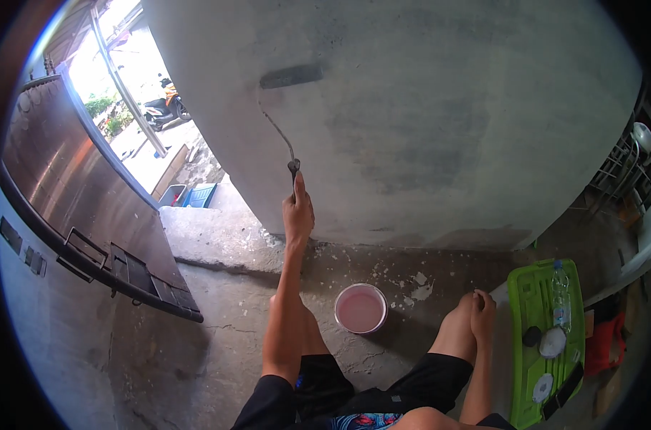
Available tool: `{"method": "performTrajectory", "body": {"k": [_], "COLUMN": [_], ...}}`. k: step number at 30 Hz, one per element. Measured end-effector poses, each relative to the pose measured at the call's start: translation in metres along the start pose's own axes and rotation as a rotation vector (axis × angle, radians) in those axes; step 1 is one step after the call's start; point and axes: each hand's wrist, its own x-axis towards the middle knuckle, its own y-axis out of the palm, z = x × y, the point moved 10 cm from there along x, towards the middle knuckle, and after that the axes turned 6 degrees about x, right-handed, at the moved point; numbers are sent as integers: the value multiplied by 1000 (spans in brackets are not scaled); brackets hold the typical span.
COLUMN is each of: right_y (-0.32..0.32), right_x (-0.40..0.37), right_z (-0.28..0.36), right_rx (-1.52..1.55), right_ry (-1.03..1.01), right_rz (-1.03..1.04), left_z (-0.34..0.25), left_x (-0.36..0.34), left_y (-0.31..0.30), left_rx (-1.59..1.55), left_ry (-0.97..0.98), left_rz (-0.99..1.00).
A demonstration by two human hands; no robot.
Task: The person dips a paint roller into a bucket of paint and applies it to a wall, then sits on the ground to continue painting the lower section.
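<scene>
My left hand (297, 215) is closed around the dark handle of a paint roller (291, 76), arm stretched forward. The roller's bent metal rod runs up to its grey sleeve, which lies against the grey-painted wall (411, 107). Darker, damp-looking patches show on the wall below and right of the sleeve. My right hand (484, 315) rests on my right knee with fingers loosely bent, and I see nothing in it. On the floor between my knees stands a round bucket (360, 308) with pinkish, cloudy liquid inside.
To the right, a green plastic lid or tray (523, 344) carries a clear bottle (561, 297) and small items. A metal door (89, 179) stands at left, beside an opening to a parked motorcycle (165, 104). Paint flakes (420, 288) dot the floor. A dish rack (619, 168) is far right.
</scene>
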Motion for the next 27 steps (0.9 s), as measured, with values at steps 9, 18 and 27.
{"method": "performTrajectory", "body": {"k": [9, 18, 27], "right_y": [1, 14, 24], "right_x": [1, 7, 5], "right_z": [-2, -6, 10], "right_rx": [17, -27, -57], "right_ry": [45, -3, 19], "right_rz": [24, 19, 34], "left_z": [91, 65, -7], "left_x": [-26, -18, 24], "left_y": [-4, -50, 17], "left_rx": [222, 419, 83], "left_ry": [-42, -58, 26], "left_rz": [-97, -143, 30]}}
